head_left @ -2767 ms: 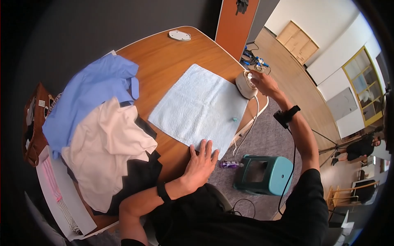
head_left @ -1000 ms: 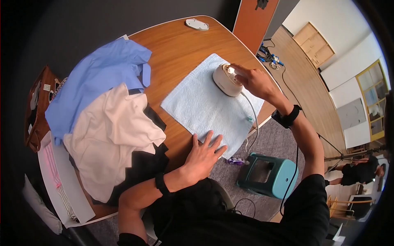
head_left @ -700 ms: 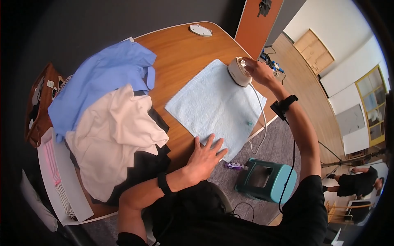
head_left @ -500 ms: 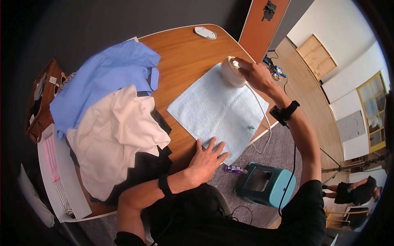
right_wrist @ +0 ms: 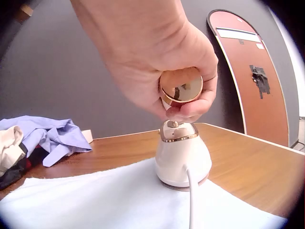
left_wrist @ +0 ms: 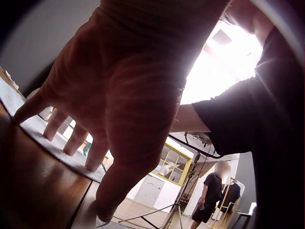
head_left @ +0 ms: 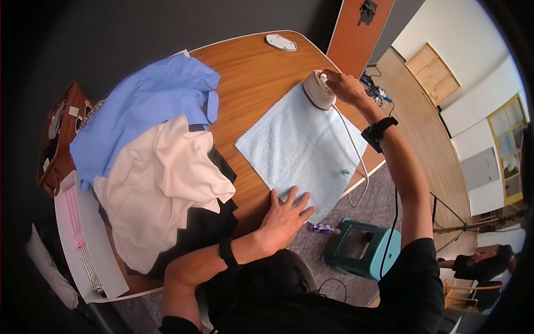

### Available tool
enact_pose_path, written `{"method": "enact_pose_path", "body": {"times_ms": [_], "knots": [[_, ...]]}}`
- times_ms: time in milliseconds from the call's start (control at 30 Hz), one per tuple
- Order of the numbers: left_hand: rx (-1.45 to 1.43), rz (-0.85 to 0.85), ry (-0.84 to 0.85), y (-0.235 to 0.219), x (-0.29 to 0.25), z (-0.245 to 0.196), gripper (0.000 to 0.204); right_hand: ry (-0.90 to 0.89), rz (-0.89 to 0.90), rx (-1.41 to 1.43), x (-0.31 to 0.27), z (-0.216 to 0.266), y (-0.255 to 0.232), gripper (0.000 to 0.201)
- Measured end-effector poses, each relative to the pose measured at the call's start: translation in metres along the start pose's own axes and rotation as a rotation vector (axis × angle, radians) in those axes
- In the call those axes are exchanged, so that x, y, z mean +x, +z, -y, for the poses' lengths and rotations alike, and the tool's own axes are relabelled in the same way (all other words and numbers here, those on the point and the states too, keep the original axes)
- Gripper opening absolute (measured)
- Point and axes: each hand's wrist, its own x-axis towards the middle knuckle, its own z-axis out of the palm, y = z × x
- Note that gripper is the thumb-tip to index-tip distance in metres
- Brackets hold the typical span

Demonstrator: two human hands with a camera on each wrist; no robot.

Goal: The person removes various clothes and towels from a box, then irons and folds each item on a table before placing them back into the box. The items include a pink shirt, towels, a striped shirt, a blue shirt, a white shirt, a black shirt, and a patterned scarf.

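A light blue towel (head_left: 295,147) is spread flat over the wooden table (head_left: 245,61). My right hand (head_left: 346,88) grips a small white iron (head_left: 317,93) by its handle, fingers wrapped around it. The right wrist view shows the handle's gold end cap (right_wrist: 181,86) inside my curled fingers. The iron stands on the towel near its far edge, its white cord (head_left: 351,139) trailing from the back. My left hand (head_left: 283,222) rests with spread, fairly straight fingers on the towel's near corner. A small teal patch (head_left: 345,171) shows near the towel's right edge.
A blue shirt (head_left: 150,94) and a cream garment (head_left: 167,189) lie heaped at the left, with black cloth (head_left: 208,228) beneath. A white oval plate (head_left: 281,42) sits at the far edge. A teal stool (head_left: 364,247) and purple bottle (head_left: 321,228) stand below the table's right side.
The iron has gone from the towel's right corner in over the far part, then back out to the far edge, in my right hand throughout. My left hand has stayed on the near corner.
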Motion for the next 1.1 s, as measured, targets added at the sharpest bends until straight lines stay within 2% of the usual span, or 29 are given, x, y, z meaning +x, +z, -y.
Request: {"method": "enact_pose_path", "body": {"times_ms": [133, 167, 300, 400, 433, 467, 567, 667, 800, 833, 900, 1033, 1100], "knots": [[-0.005, -0.013, 0.003, 0.001, 0.000, 0.000, 0.080, 0.002, -0.100, 0.022, 0.006, -0.025, 0.002, 0.044], [0.001, -0.010, 0.003, 0.000, 0.000, 0.001, 0.080, -0.063, -0.174, -0.033, -0.001, -0.028, 0.003, 0.045], [0.007, -0.020, -0.025, 0.002, 0.001, -0.001, 0.082, -0.100, -0.134, 0.005, -0.058, -0.008, -0.028, 0.049], [0.023, -0.014, -0.037, 0.003, 0.000, -0.004, 0.085, -0.175, -0.092, 0.060, -0.103, -0.003, -0.033, 0.042], [0.028, -0.015, -0.033, 0.003, 0.000, -0.003, 0.085, -0.207, -0.048, 0.051, -0.115, 0.000, -0.033, 0.044], [0.033, -0.017, -0.032, 0.002, -0.001, -0.002, 0.085, -0.306, -0.078, 0.111, -0.127, 0.001, -0.030, 0.047], [0.059, -0.016, -0.019, 0.007, 0.000, -0.001, 0.088, -0.192, 0.001, 0.104, -0.141, 0.003, -0.012, 0.049], [0.064, -0.016, -0.018, 0.010, -0.001, 0.000, 0.089, -0.146, -0.027, 0.119, -0.136, -0.010, -0.009, 0.049], [0.063, 0.027, -0.019, 0.003, 0.000, -0.001, 0.090, 0.100, 0.003, -0.015, -0.121, -0.040, -0.016, 0.049], [0.063, 0.023, -0.016, 0.003, -0.001, -0.001, 0.090, 0.061, -0.055, -0.015, -0.114, -0.066, -0.005, 0.048], [0.064, 0.010, -0.013, 0.006, -0.001, 0.000, 0.090, 0.100, -0.108, -0.005, -0.111, -0.090, -0.003, 0.048], [0.063, -0.019, -0.017, 0.006, 0.000, 0.003, 0.089, 0.037, -0.216, -0.084, -0.135, -0.080, -0.017, 0.050], [0.077, -0.021, -0.056, 0.004, -0.004, -0.006, 0.087, -0.088, -0.293, -0.026, -0.155, -0.060, -0.032, 0.050]]}}
